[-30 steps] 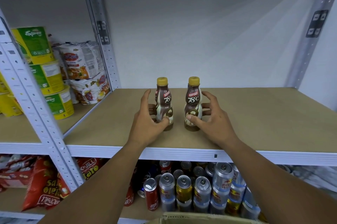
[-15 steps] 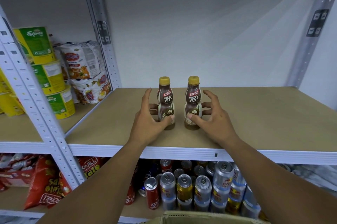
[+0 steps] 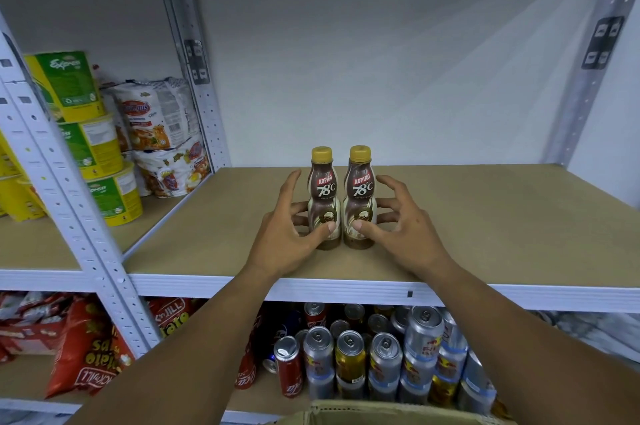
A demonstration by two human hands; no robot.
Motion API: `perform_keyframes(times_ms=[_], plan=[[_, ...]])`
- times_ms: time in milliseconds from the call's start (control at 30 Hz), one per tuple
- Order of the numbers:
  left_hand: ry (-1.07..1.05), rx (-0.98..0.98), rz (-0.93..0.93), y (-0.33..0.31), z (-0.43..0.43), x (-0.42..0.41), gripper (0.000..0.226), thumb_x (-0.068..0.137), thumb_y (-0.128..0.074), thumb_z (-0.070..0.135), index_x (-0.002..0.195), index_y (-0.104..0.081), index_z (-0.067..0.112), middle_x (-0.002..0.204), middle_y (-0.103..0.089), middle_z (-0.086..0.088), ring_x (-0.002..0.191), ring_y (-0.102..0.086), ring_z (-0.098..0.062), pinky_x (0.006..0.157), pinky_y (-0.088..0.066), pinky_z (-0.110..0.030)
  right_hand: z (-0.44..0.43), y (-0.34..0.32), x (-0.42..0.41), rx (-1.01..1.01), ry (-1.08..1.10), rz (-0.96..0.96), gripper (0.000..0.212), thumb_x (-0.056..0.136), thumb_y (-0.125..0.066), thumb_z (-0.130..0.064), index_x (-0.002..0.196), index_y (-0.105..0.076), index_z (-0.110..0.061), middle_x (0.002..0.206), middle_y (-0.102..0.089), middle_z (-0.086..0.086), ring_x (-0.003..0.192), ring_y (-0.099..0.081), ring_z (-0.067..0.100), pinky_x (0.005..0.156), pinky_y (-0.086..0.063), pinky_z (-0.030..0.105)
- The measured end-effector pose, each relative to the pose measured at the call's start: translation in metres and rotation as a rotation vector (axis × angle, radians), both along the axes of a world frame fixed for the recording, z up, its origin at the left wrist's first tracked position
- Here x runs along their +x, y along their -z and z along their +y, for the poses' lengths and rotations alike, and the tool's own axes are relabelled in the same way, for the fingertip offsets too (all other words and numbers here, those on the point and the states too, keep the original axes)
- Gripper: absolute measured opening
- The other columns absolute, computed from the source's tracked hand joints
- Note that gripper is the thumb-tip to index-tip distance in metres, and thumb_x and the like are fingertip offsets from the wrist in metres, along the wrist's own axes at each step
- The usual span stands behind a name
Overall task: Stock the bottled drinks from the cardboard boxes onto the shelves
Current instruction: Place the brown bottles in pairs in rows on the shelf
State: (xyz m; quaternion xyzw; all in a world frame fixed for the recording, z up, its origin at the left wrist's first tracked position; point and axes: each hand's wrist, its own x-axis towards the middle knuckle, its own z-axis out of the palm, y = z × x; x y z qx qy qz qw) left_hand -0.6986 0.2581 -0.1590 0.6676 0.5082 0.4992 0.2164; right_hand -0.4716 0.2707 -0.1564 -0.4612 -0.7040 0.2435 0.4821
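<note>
Two brown-and-cream Kopiko coffee bottles with yellow caps stand upright side by side on the tan shelf board (image 3: pixel 485 223), almost touching. My left hand (image 3: pixel 287 237) holds the left bottle (image 3: pixel 323 196), thumb on its lower front, fingers round its left side, index finger lifted. My right hand (image 3: pixel 405 234) mirrors it on the right bottle (image 3: pixel 362 192), thumb on the front and fingers curled at its right side. A cardboard box's (image 3: pixel 381 416) top edge shows at the bottom of the view; its contents are hidden.
Yellow-green noodle cups (image 3: pixel 86 147) and noodle packets (image 3: pixel 162 133) fill the left bay behind a white perforated post (image 3: pixel 69 199). Below are several drink cans (image 3: pixel 384 355) and red snack bags (image 3: pixel 86 355). Bare board lies on both sides of the bottles.
Both hands have slid the two bottles toward each other; the gap between them has closed to almost nothing.
</note>
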Motion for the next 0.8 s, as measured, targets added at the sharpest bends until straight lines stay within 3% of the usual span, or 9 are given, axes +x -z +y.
perform_keyframes(times_ms=[200,400,533,633,700,800], plan=[[0.011,-0.003,0.003,-0.001,-0.001,0.0,0.107,0.077,-0.089,0.04,0.155,-0.016,0.053,0.117,-0.068,0.013,0.098,-0.068,0.007,0.091,-0.06,-0.03,-0.001,-0.001,0.0,-0.01,-0.027,-0.009,0.083,0.079,-0.086,-0.039,0.144,-0.035,-0.05,0.113,-0.064,-0.02,0.092,-0.065,-0.008,0.075,-0.051,0.009],[0.011,-0.009,0.014,-0.003,-0.004,0.002,0.108,0.079,-0.088,0.036,0.157,-0.015,0.048,0.106,-0.062,0.026,0.096,-0.064,0.015,0.081,-0.055,-0.014,-0.001,-0.001,-0.001,-0.007,-0.024,-0.018,0.086,0.079,-0.085,-0.042,0.146,-0.033,-0.05,0.115,-0.066,-0.016,0.093,-0.066,-0.006,0.077,-0.051,0.013],[0.016,0.02,-0.004,-0.005,-0.006,0.002,0.105,0.079,-0.087,0.041,0.156,-0.017,0.05,0.109,-0.063,0.026,0.099,-0.067,0.005,0.088,-0.059,-0.027,-0.004,-0.003,0.0,0.004,-0.015,0.013,0.087,0.078,-0.084,-0.045,0.147,-0.032,-0.049,0.113,-0.065,-0.018,0.093,-0.065,-0.006,0.081,-0.052,0.018],[0.018,0.035,-0.007,-0.01,-0.005,-0.001,0.103,0.078,-0.085,0.048,0.154,-0.015,0.057,0.118,-0.061,0.024,0.108,-0.067,-0.004,0.094,-0.059,-0.041,-0.006,-0.004,0.001,0.028,-0.001,0.029,0.089,0.077,-0.084,-0.049,0.148,-0.03,-0.05,0.115,-0.064,-0.016,0.098,-0.066,-0.002,0.088,-0.056,0.03],[0.025,0.044,0.005,-0.02,-0.004,-0.004,0.104,0.078,-0.085,0.049,0.153,-0.014,0.06,0.125,-0.061,0.016,0.111,-0.066,-0.007,0.096,-0.058,-0.044,-0.005,-0.009,0.002,0.041,-0.001,0.019,0.092,0.074,-0.082,-0.055,0.148,-0.026,-0.053,0.121,-0.063,-0.014,0.103,-0.065,0.002,0.091,-0.057,0.037],[0.068,0.07,0.069,-0.041,-0.002,-0.007,0.107,0.078,-0.086,0.049,0.153,-0.01,0.062,0.13,-0.06,0.012,0.113,-0.064,-0.002,0.098,-0.057,-0.041,-0.003,-0.027,0.003,0.084,-0.034,-0.02,0.098,0.074,-0.081,-0.057,0.149,-0.019,-0.059,0.128,-0.063,-0.013,0.106,-0.066,0.003,0.09,-0.058,0.035]])
